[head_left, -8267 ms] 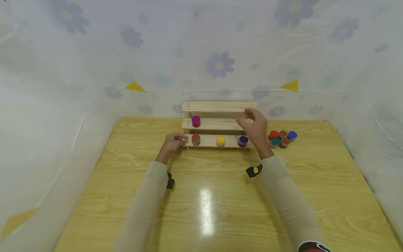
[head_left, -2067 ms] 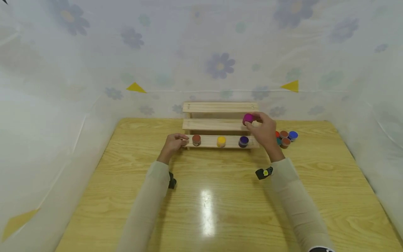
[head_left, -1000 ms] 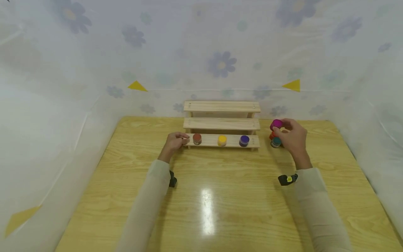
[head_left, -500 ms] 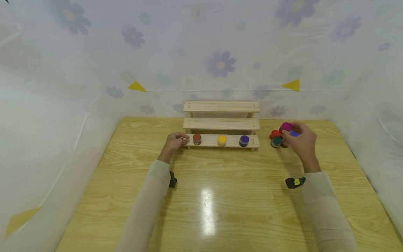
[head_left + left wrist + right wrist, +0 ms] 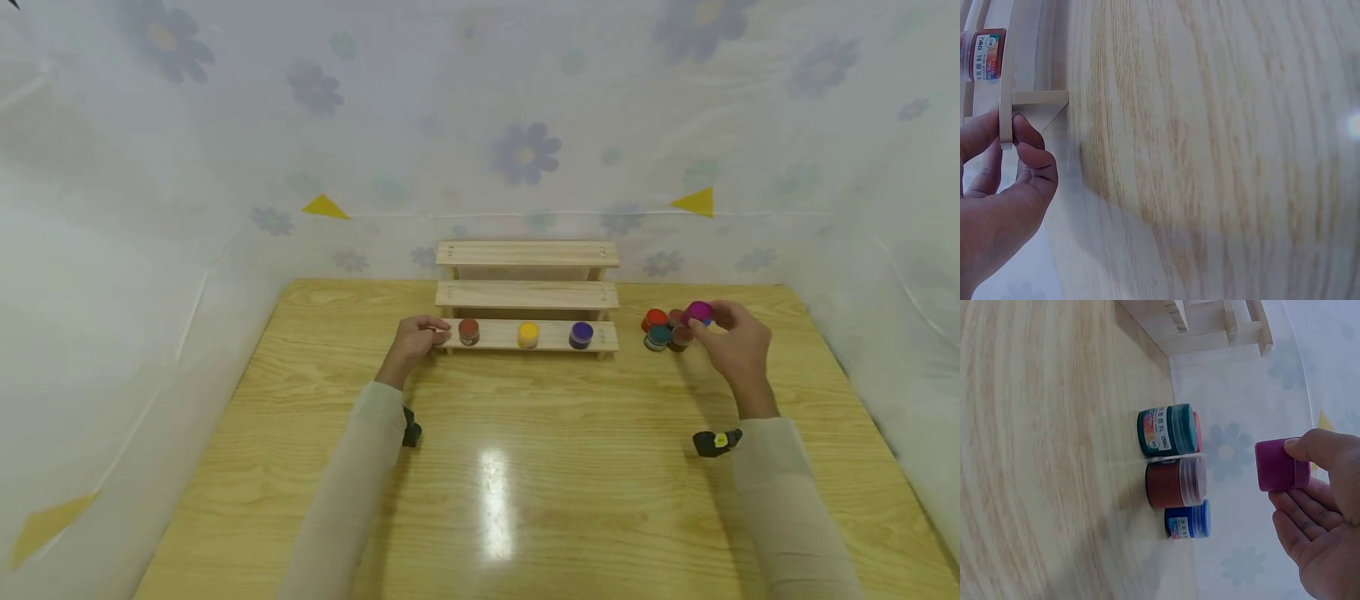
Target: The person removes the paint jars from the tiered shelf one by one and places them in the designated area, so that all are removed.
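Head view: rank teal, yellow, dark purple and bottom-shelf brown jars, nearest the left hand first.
1. Brown jar: bottom shelf, left side, by the left hand.
2. Yellow jar: bottom shelf, middle.
3. Dark purple jar: bottom shelf, right side.
4. Teal jar: on the table, right of the rack.

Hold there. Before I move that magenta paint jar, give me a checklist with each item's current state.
1. Right hand gripping magenta paint jar: ok, thumb and fingers pinch it.
2. Magenta paint jar clear of blue paint jar: ok, a gap shows in the right wrist view.
3. Blue paint jar fully visible from the head camera: not ok, mostly hidden.
4. Left hand on bottom step: ok, pinching its left end.
5. Brown jar, yellow jar and purple jar upright there: ok.
6. Magenta lid tight: cannot tell.
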`<state>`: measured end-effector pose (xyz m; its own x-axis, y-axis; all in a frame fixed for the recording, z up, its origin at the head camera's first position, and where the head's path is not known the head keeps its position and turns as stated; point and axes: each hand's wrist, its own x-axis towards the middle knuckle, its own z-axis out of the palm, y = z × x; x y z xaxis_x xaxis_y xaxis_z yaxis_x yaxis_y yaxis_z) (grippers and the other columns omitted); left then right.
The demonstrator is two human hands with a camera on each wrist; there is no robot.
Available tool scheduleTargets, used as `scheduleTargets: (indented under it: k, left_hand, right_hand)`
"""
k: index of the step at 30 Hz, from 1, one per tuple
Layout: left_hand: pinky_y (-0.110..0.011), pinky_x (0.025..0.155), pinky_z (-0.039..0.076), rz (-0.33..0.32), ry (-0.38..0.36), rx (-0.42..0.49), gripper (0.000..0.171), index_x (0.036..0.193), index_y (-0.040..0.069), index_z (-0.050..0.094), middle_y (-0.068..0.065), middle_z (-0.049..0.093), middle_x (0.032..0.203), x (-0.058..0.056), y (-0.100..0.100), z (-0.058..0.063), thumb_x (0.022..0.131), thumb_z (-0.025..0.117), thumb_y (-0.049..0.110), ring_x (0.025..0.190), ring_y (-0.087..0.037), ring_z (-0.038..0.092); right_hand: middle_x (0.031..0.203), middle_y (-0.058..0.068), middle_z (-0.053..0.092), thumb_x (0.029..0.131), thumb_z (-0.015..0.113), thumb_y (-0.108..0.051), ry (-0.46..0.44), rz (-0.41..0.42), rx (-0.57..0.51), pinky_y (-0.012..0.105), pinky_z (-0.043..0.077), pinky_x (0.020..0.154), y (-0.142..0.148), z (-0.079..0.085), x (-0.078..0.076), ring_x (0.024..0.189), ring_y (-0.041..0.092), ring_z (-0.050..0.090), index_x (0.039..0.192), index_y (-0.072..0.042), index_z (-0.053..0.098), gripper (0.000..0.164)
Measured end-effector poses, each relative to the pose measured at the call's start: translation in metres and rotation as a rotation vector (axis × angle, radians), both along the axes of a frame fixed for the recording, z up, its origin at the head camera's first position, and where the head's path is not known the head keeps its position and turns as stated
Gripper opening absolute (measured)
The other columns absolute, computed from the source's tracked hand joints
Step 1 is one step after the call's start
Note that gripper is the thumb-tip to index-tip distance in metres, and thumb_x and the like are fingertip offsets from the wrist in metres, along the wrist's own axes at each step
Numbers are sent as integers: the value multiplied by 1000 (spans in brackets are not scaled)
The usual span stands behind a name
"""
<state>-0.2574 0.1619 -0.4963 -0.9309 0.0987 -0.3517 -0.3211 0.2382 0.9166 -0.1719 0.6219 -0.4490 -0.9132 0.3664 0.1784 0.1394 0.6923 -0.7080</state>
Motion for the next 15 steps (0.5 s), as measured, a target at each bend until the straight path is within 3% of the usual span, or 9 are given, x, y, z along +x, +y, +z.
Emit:
scheduleTargets:
  k: [2,4,15]
  left_hand:
    - [-30,57,37,1,1,-3,16,104,4,68,2,60,90,0,0,-1,90,64,11,50,-10,34]
    - [-30,57,37,2,2,-7,17,104,4,68,3,60,89,0,0,-1,90,64,11,50,-10,34]
    - [-30,56,35,-6,6,4,18,106,3,67,4,60,80,0,0,-1,90,63,11,47,-9,30]
  right_hand:
    - [118,21,62,89,64,-29,11,-9,6,42,46,96,3,-2,1,83,-14,47,124,2,57,47]
    - [116,21,62,89,65,-28,20,-15,10,42,46,96,5,-3,3,79,-21,39,123,2,58,46]
    - [119,23,60,88,65,-29,-17,-44,18,36,48,92,18,-12,10,78,-22,35,126,2,57,49]
